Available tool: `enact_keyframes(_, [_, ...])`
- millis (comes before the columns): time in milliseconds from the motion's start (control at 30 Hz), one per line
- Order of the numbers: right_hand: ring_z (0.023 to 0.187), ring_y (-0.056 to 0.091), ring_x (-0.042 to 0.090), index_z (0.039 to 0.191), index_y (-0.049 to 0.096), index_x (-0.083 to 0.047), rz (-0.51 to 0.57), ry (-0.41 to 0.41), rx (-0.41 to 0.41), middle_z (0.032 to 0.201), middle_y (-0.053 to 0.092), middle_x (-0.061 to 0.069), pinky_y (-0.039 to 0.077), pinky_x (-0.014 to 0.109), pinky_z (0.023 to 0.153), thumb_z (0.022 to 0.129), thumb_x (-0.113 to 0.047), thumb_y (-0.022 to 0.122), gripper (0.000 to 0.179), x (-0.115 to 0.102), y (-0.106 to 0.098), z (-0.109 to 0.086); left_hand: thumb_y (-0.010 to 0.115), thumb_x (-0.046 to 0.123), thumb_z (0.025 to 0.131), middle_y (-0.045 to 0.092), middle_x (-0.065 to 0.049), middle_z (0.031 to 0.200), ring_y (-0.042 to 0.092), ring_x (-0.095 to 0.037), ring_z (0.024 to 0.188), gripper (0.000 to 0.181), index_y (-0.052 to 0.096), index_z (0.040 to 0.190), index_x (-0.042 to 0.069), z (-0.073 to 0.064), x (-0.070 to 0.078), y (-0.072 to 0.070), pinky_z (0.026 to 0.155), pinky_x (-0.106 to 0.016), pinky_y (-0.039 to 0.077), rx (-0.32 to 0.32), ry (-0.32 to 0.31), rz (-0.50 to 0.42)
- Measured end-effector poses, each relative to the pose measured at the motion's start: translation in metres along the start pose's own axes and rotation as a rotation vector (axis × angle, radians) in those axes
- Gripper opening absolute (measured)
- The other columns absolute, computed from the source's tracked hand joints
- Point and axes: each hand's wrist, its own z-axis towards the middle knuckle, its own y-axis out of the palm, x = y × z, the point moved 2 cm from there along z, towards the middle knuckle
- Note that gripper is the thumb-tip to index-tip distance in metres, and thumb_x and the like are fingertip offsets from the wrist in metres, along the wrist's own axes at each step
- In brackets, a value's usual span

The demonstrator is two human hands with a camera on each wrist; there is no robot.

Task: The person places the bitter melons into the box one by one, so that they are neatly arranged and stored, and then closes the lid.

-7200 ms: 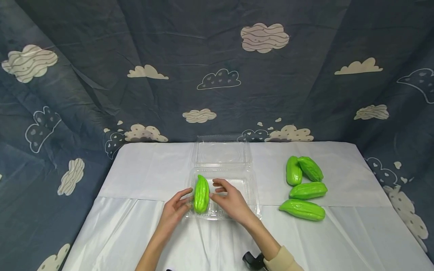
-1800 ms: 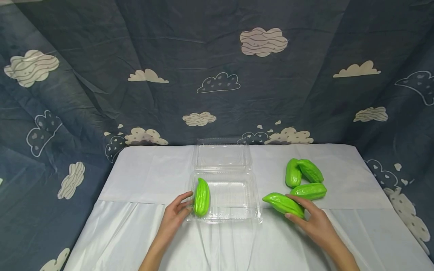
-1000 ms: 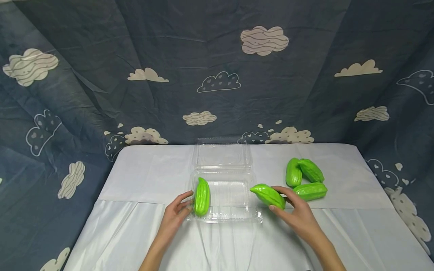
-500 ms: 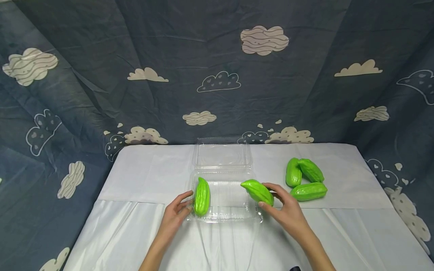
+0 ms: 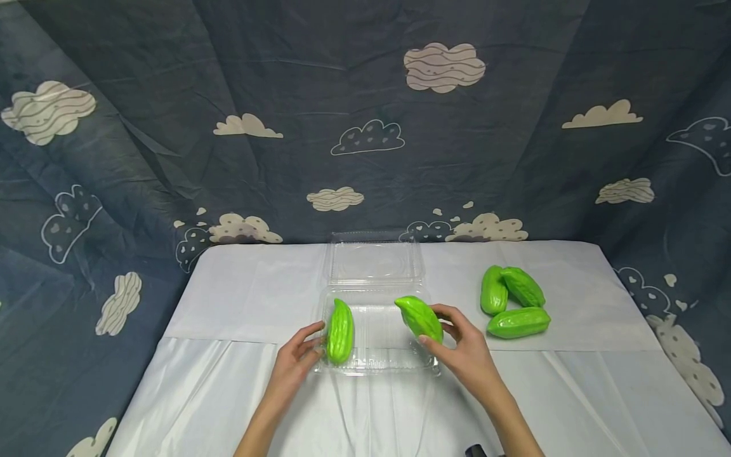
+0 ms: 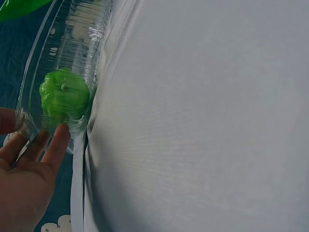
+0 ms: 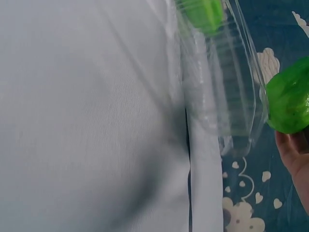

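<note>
A glossy green bitter melon [image 5: 419,318] with a pointed end is held between the thumb and fingers of my right hand [image 5: 461,348]. It is over the right part of a clear plastic clamshell container [image 5: 377,363]; in the right wrist view the melon [image 7: 289,96] shows above the container's rim. Another bitter melon [image 5: 340,331] lies upright along the container's left side. My left hand [image 5: 294,362] holds the container's left edge; in the left wrist view the thumb is at the rim and the fingertips touch the wall.
Three more bitter melons [image 5: 518,322] lie grouped on the white cloth to the right. The container's lid [image 5: 374,261] lies folded back toward the dark cloud-printed curtain [image 5: 365,76]. A small black object [image 5: 475,450] shows at the bottom edge, near the right forearm.
My right hand picked up the nearest bitter melon from the right group and has carried it left, over the container. The left hand has stayed at the container's left edge.
</note>
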Motion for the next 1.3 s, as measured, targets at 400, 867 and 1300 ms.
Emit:
enact_keyframes(400, [0.119, 0.053, 0.015, 0.134, 0.056, -0.022, 0.093, -0.058, 0.005, 0.132, 0.055, -0.004, 0.045, 0.027, 0.099, 0.082, -0.019, 0.081, 0.058, -0.007, 0.025, 0.010, 0.060, -0.002, 0.090, 0.057, -0.017, 0.135, 0.057, -0.031, 0.122, 0.048, 0.057, 0.136, 0.009, 0.000, -0.001, -0.001, 0.098, -0.039, 0.044, 0.004, 0.003, 0.006])
enact_keyframes(867, [0.105, 0.060, 0.017, 0.131, 0.057, -0.022, 0.078, 0.030, 0.019, 0.128, 0.058, -0.004, 0.048, 0.041, 0.093, 0.083, -0.032, 0.080, 0.053, -0.013, 0.047, 0.017, 0.060, -0.004, 0.089, 0.055, -0.017, 0.138, 0.056, -0.032, 0.122, 0.048, 0.056, 0.136, 0.006, 0.001, -0.002, -0.001, 0.093, -0.027, 0.046, -0.003, 0.012, -0.032])
enact_keyframes(1300, [0.093, 0.060, 0.021, 0.129, 0.060, -0.021, 0.005, 0.058, 0.026, 0.105, 0.064, -0.001, 0.052, 0.031, 0.075, 0.083, -0.030, 0.080, 0.051, -0.015, 0.068, 0.024, 0.060, -0.002, 0.090, 0.055, -0.016, 0.138, 0.056, -0.031, 0.122, 0.048, 0.056, 0.137, 0.007, 0.001, -0.002, -0.001, 0.094, -0.029, 0.045, 0.003, 0.002, -0.017])
